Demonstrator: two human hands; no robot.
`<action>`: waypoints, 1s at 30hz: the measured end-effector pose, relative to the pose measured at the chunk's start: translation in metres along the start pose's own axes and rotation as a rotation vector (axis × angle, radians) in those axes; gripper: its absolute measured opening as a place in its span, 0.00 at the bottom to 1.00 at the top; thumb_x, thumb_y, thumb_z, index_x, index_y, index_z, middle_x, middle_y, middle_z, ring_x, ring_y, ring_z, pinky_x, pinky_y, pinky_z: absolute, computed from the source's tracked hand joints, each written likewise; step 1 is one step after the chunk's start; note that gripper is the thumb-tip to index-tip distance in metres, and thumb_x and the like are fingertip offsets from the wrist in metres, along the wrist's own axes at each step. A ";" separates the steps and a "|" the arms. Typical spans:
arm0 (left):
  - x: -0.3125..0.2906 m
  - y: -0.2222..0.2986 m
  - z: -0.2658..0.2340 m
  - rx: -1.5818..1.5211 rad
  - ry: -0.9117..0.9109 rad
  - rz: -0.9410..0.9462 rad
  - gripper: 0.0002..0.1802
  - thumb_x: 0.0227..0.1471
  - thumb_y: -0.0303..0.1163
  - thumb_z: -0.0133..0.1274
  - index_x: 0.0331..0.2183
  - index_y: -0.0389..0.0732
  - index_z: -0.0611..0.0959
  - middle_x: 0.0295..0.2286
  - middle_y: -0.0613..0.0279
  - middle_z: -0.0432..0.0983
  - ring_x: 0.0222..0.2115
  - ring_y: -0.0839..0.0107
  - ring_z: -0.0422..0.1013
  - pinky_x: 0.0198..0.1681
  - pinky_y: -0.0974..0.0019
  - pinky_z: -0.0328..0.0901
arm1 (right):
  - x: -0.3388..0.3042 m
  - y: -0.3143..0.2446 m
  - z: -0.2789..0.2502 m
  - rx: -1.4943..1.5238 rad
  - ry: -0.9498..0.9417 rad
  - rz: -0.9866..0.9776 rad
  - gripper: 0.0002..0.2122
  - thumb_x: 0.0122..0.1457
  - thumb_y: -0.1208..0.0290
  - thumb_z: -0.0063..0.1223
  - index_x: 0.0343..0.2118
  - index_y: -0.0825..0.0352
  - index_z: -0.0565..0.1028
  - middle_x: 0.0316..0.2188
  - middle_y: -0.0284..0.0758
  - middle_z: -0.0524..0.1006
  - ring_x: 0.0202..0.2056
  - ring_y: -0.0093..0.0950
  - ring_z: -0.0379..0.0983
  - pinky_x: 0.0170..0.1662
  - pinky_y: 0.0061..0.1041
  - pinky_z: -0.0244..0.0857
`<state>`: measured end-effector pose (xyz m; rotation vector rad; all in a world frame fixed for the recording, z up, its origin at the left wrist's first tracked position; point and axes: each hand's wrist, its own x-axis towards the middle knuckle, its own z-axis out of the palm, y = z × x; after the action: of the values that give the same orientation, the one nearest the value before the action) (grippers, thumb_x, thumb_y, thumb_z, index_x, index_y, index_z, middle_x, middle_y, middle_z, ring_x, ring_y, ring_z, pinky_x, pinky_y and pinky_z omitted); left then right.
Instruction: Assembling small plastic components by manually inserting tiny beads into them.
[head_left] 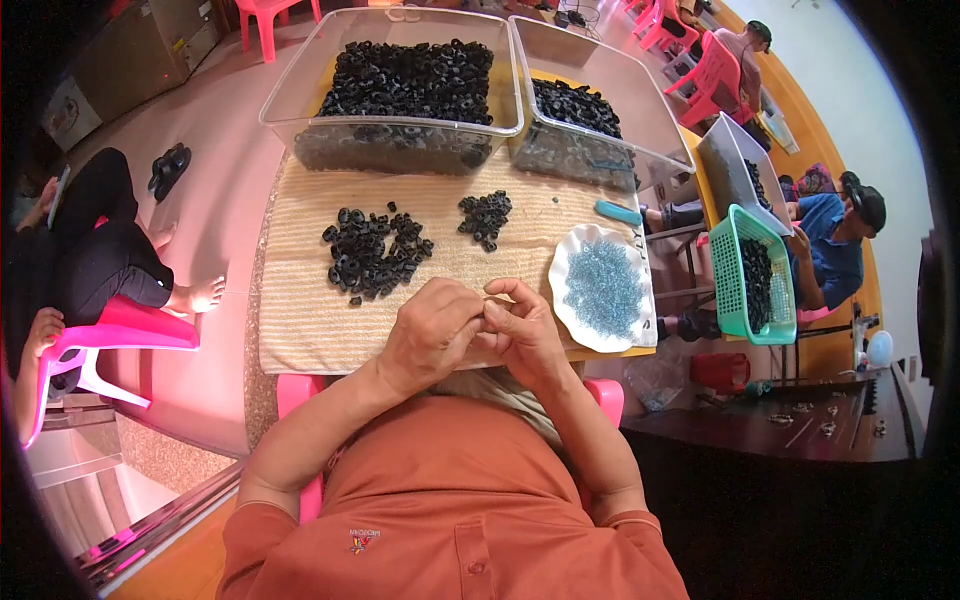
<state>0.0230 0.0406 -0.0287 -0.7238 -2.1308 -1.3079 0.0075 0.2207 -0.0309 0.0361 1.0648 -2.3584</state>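
Observation:
Close together at the table's near edge, my left hand (435, 325) and my right hand (522, 325) meet with fingers pinched. Whatever sits between the fingertips is too small and covered to make out. Beyond my left hand lies a loose pile of small black ring-like parts (372, 252) on the striped cloth (300, 290). A smaller heap of the same black parts (485, 218) is just past both hands. To the right of my right hand, a white scalloped plate (563, 305) holds many tiny pale-blue clear pieces (604, 288).
Two clear plastic bins (400, 125) (570, 150) of black parts stand along the far side. A blue-handled tool (618, 212) lies by the plate. At right are a green basket (730, 270) and a person in blue (840, 245); another person sits left on a pink chair (120, 335).

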 end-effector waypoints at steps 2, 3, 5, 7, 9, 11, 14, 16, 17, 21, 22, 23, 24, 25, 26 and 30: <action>0.001 0.000 0.001 0.001 -0.004 -0.006 0.10 0.44 0.18 0.59 0.33 0.35 0.81 0.30 0.53 0.77 0.33 0.53 0.74 0.37 0.56 0.70 | 0.002 -0.001 -0.003 0.004 -0.020 -0.008 0.10 0.63 0.77 0.58 0.45 0.67 0.71 0.35 0.36 0.79 0.36 0.25 0.79 0.42 0.29 0.79; 0.001 0.001 0.001 0.003 -0.008 -0.015 0.10 0.44 0.18 0.59 0.33 0.35 0.81 0.30 0.53 0.77 0.33 0.53 0.74 0.37 0.56 0.70 | 0.002 0.000 -0.004 0.018 -0.023 -0.004 0.10 0.62 0.77 0.59 0.44 0.66 0.72 0.34 0.35 0.79 0.36 0.25 0.79 0.42 0.28 0.79; 0.002 0.001 0.001 -0.001 -0.006 -0.009 0.10 0.44 0.18 0.59 0.33 0.35 0.81 0.30 0.53 0.78 0.34 0.53 0.74 0.38 0.56 0.70 | 0.002 -0.001 -0.005 0.028 -0.030 -0.005 0.09 0.62 0.77 0.59 0.43 0.66 0.72 0.34 0.34 0.79 0.36 0.25 0.79 0.42 0.28 0.79; 0.002 0.000 0.000 -0.005 -0.004 0.003 0.10 0.44 0.19 0.59 0.33 0.35 0.81 0.31 0.53 0.78 0.34 0.53 0.74 0.38 0.56 0.70 | 0.002 0.000 -0.003 -0.041 -0.004 -0.002 0.09 0.62 0.75 0.60 0.42 0.66 0.72 0.35 0.33 0.77 0.36 0.23 0.77 0.42 0.27 0.78; 0.001 -0.001 0.001 0.011 0.011 -0.025 0.09 0.45 0.19 0.59 0.33 0.35 0.81 0.31 0.53 0.78 0.34 0.53 0.75 0.38 0.56 0.70 | 0.001 0.001 0.001 -0.054 0.014 -0.002 0.09 0.62 0.74 0.60 0.41 0.67 0.71 0.35 0.31 0.76 0.36 0.22 0.76 0.42 0.25 0.77; -0.001 -0.001 0.001 0.021 0.004 -0.044 0.09 0.45 0.19 0.59 0.33 0.35 0.81 0.31 0.53 0.78 0.34 0.53 0.75 0.38 0.56 0.70 | 0.000 0.001 0.002 -0.098 0.030 -0.003 0.09 0.63 0.72 0.59 0.41 0.66 0.72 0.36 0.31 0.76 0.38 0.21 0.75 0.41 0.25 0.77; -0.001 0.004 0.000 0.027 0.000 -0.078 0.09 0.45 0.20 0.61 0.33 0.36 0.82 0.31 0.53 0.79 0.34 0.53 0.75 0.39 0.57 0.70 | -0.005 -0.001 0.004 -0.179 0.059 0.003 0.08 0.65 0.68 0.58 0.42 0.65 0.72 0.36 0.30 0.75 0.37 0.19 0.74 0.41 0.23 0.76; 0.000 0.006 0.000 0.028 -0.001 -0.088 0.09 0.45 0.21 0.61 0.33 0.36 0.82 0.32 0.53 0.79 0.34 0.54 0.75 0.38 0.57 0.70 | -0.007 -0.004 0.006 -0.227 0.062 -0.006 0.09 0.66 0.66 0.57 0.43 0.65 0.73 0.36 0.28 0.76 0.35 0.18 0.74 0.40 0.20 0.75; 0.000 0.008 0.000 0.008 0.005 -0.119 0.09 0.45 0.21 0.62 0.33 0.36 0.83 0.31 0.53 0.80 0.34 0.54 0.76 0.38 0.57 0.70 | -0.008 -0.007 0.007 -0.223 0.063 -0.015 0.09 0.66 0.66 0.57 0.43 0.65 0.73 0.36 0.28 0.76 0.35 0.18 0.74 0.40 0.20 0.75; 0.017 0.020 -0.002 -0.020 0.013 -0.220 0.10 0.45 0.23 0.65 0.33 0.36 0.84 0.31 0.53 0.81 0.31 0.55 0.77 0.34 0.58 0.71 | -0.016 -0.022 0.008 -0.266 0.078 -0.019 0.10 0.66 0.66 0.57 0.44 0.65 0.74 0.36 0.30 0.77 0.35 0.20 0.76 0.40 0.20 0.74; 0.024 0.023 -0.003 -0.016 0.006 -0.216 0.10 0.45 0.23 0.65 0.33 0.36 0.84 0.31 0.53 0.81 0.31 0.55 0.77 0.34 0.58 0.71 | -0.018 -0.026 0.006 -0.286 0.063 -0.039 0.10 0.66 0.66 0.56 0.45 0.65 0.74 0.37 0.30 0.78 0.35 0.20 0.76 0.40 0.20 0.74; 0.035 0.024 -0.005 0.002 -0.001 -0.191 0.10 0.45 0.23 0.65 0.33 0.36 0.84 0.31 0.54 0.81 0.31 0.55 0.77 0.34 0.58 0.71 | -0.021 -0.029 0.001 -0.315 0.068 -0.059 0.09 0.66 0.68 0.57 0.45 0.66 0.74 0.38 0.33 0.79 0.34 0.22 0.77 0.40 0.22 0.74; 0.047 0.025 -0.008 0.022 -0.006 -0.164 0.10 0.45 0.23 0.66 0.33 0.37 0.84 0.31 0.54 0.81 0.30 0.55 0.77 0.34 0.58 0.71 | -0.024 -0.033 -0.001 -0.308 0.064 -0.066 0.09 0.66 0.68 0.57 0.45 0.66 0.74 0.38 0.33 0.79 0.34 0.22 0.77 0.40 0.22 0.74; 0.062 0.025 -0.008 0.054 0.001 -0.119 0.10 0.45 0.24 0.66 0.33 0.37 0.84 0.30 0.54 0.81 0.31 0.55 0.77 0.34 0.58 0.71 | -0.029 -0.037 -0.003 -0.334 0.053 -0.086 0.09 0.65 0.68 0.57 0.44 0.66 0.75 0.39 0.33 0.79 0.34 0.22 0.77 0.40 0.23 0.74; 0.079 0.023 -0.008 0.092 0.011 -0.050 0.11 0.44 0.24 0.67 0.33 0.37 0.84 0.29 0.54 0.80 0.29 0.59 0.77 0.33 0.61 0.71 | -0.032 -0.039 -0.005 -0.361 0.042 -0.107 0.09 0.65 0.69 0.58 0.44 0.66 0.75 0.40 0.34 0.80 0.34 0.22 0.77 0.40 0.23 0.74; 0.166 0.009 -0.003 0.254 -0.043 0.147 0.13 0.45 0.30 0.68 0.34 0.37 0.84 0.28 0.53 0.80 0.28 0.58 0.77 0.33 0.60 0.71 | -0.041 -0.043 -0.016 -0.430 0.019 -0.160 0.06 0.64 0.72 0.58 0.40 0.67 0.74 0.39 0.37 0.80 0.33 0.24 0.79 0.37 0.24 0.76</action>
<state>-0.0890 0.0686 0.0911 -0.7890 -2.1799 -0.9329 0.0184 0.2744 -0.0025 -0.1910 1.6135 -2.2161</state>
